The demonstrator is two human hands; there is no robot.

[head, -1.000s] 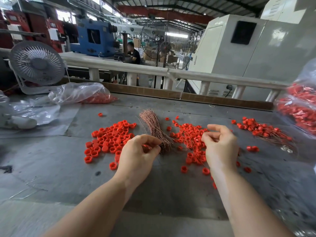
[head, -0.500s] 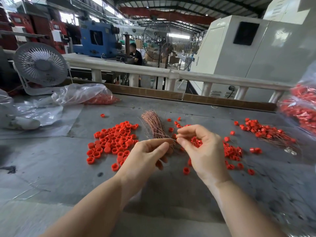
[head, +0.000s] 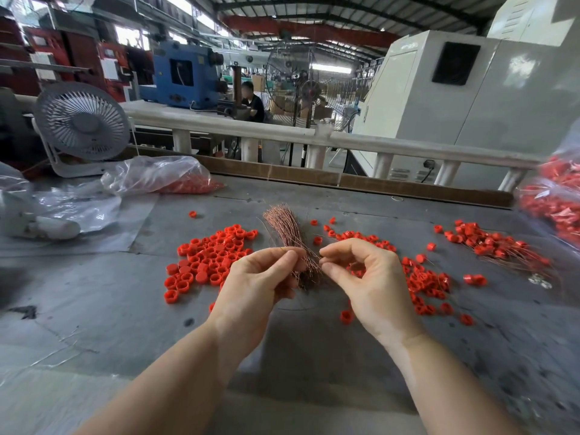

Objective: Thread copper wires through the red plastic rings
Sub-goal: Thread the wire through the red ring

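Observation:
A bundle of thin copper wires (head: 284,229) lies on the grey table (head: 94,293) at the middle. Left of it spreads a pile of red plastic rings (head: 210,255); more rings (head: 423,277) are scattered to the right. My left hand (head: 257,281) is just in front of the bundle's near end, thumb and forefinger pinching something small that I cannot make out. My right hand (head: 367,274) faces it, its thumb and forefinger pinched together at a thin copper wire. Rings with wires through them (head: 496,243) lie at the far right.
A white desk fan (head: 81,124) stands at the back left. A clear bag with red rings (head: 160,177) lies behind the left pile, with loose plastic sheets (head: 72,208) beside it. Bags of red parts (head: 558,196) sit at the right edge. A wooden strip (head: 376,183) borders the table's far side.
My right hand has come in from the right pile of rings to meet the left hand in front of the wire bundle. The left hand has risen slightly.

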